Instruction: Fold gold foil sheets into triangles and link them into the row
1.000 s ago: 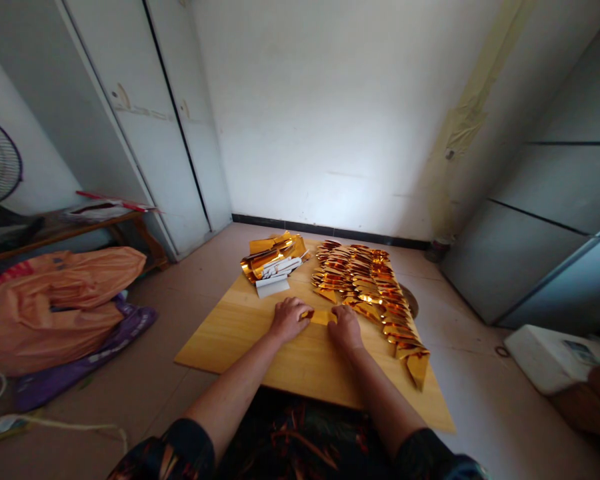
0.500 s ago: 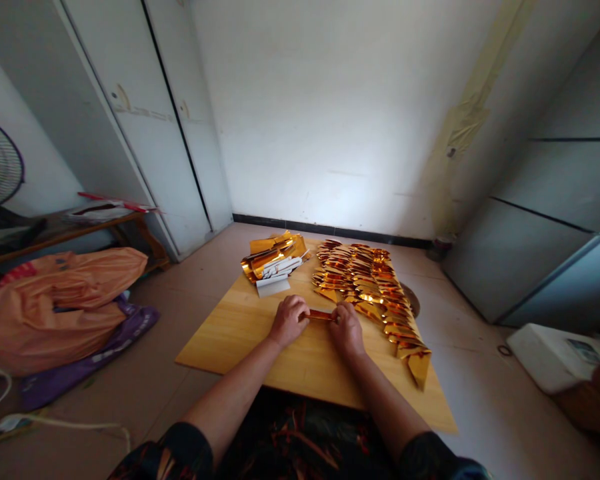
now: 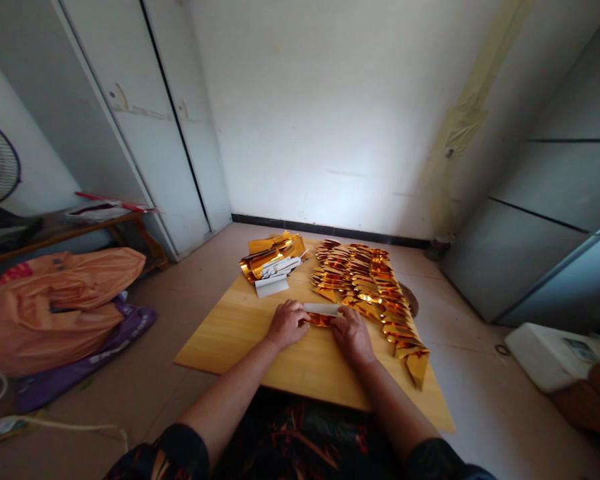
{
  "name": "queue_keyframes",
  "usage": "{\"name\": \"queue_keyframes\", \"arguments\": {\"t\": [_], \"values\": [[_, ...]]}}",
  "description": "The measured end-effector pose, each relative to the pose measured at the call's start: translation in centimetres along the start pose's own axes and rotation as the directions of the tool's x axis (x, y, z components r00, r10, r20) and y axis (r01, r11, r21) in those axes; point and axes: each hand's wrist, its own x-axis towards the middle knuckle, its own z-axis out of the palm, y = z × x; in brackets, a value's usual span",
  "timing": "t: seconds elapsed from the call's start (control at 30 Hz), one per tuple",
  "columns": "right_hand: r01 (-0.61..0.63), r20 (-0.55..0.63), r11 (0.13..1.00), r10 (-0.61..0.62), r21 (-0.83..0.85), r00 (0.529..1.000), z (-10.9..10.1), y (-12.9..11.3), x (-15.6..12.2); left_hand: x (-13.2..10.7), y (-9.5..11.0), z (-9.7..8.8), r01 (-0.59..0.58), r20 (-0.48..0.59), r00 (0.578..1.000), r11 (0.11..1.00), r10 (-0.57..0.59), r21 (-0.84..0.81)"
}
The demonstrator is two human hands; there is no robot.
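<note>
Between my hands, over the middle of the wooden board (image 3: 220, 333), is a sheet of gold foil paper (image 3: 321, 321), partly folded, with its pale side showing along the far edge. My left hand (image 3: 287, 323) has its fingers closed on the left end. The fingers of my right hand (image 3: 353, 333) pinch the right end. Beyond my left hand lies a loose pile of gold foil sheets (image 3: 277, 250) with white-backed folded pieces (image 3: 280, 267) on it. Rows of folded gold foil pieces (image 3: 365, 280) overlap one another to the right of my right hand.
Orange cloth or bag material (image 3: 60, 300) and a purple bag (image 3: 90, 360) lie on the floor at left, near a pale cord (image 3: 65, 425). A white box (image 3: 550, 357) is at right, below a grey cabinet (image 3: 540, 220). Behind stands a white wall (image 3: 320, 120).
The foil paper between my hands was a narrow dark strip; now a pale flap shows along its far side. My right hand has shifted slightly right and nearer to me.
</note>
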Motion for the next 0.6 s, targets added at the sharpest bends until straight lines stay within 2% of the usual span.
{"name": "queue_keyframes", "arguments": {"t": [0.23, 0.5, 0.6], "values": [[-0.072, 0.119, 0.997, 0.070, 0.017, 0.990, -0.5, 0.0, 0.7, 0.4, -0.3, -0.2, 0.023, 0.036, 0.999, 1.000, -0.023, -0.008], [-0.029, 0.069, 0.982, 0.043, -0.189, 0.997, -1.5, -1.6, 0.3, 0.4, -0.4, 0.0, 0.003, 0.046, 0.999, 1.000, -0.004, 0.024], [0.006, 0.089, 0.978, 0.013, -0.211, 0.996, -1.5, -1.9, 0.3, 0.3, -0.6, 0.3, -0.015, 0.034, 0.999, 0.999, 0.014, 0.030]]}}
